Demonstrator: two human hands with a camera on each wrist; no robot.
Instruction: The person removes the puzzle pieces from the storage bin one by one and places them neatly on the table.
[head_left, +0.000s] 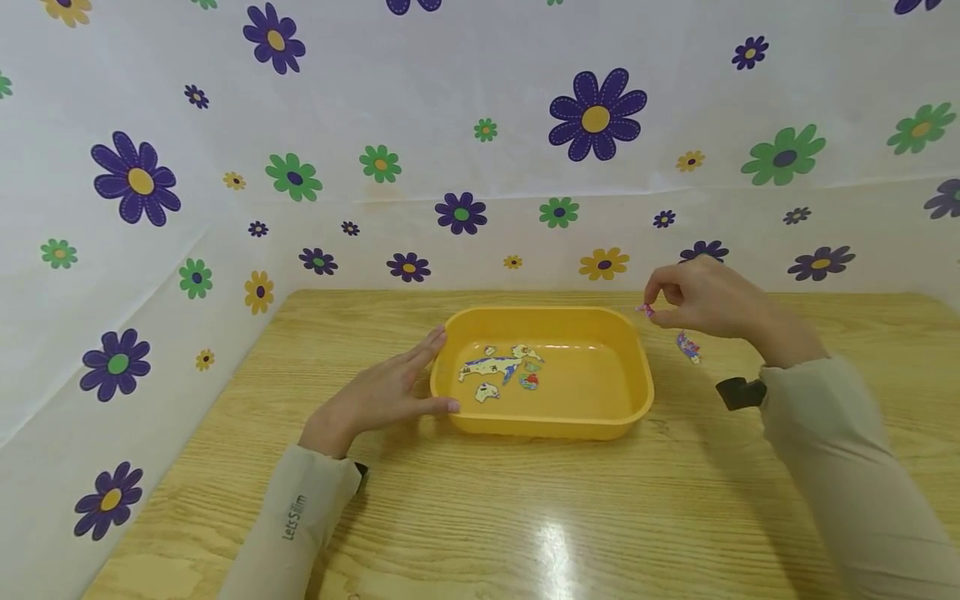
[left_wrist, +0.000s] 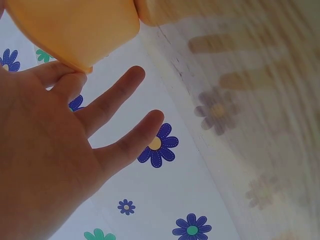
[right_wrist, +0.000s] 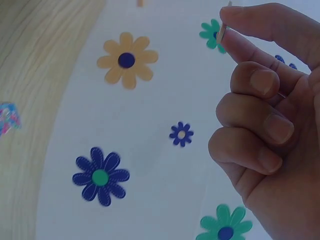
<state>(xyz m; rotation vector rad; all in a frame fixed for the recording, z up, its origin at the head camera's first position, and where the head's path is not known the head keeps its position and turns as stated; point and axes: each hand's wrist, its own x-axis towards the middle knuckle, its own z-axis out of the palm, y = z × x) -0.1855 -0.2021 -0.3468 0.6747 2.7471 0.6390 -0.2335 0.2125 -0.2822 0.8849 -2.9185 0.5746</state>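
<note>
A yellow plastic tub (head_left: 555,421) stands on the wooden table. My left hand (head_left: 382,392) is at its left end, thumb on the near rim and fingers against the side; the left wrist view shows two fingers touching the rim and two stretched away from it. Inside lie several irregular flat puzzle pieces (head_left: 491,367), cream, blue and red. Beyond the tub's right end, my right hand (head_left: 708,296) pinches a small pink puzzle piece (head_left: 646,310) between thumb and forefinger, raised above the table. Its thin edge (right_wrist: 223,31) faces the right wrist camera.
Another colourful puzzle piece (head_left: 687,347) lies on the table (head_left: 465,508) right of the tub, below my right hand. A white cloth (head_left: 510,158) printed with flowers hangs behind the table and along its left side.
</note>
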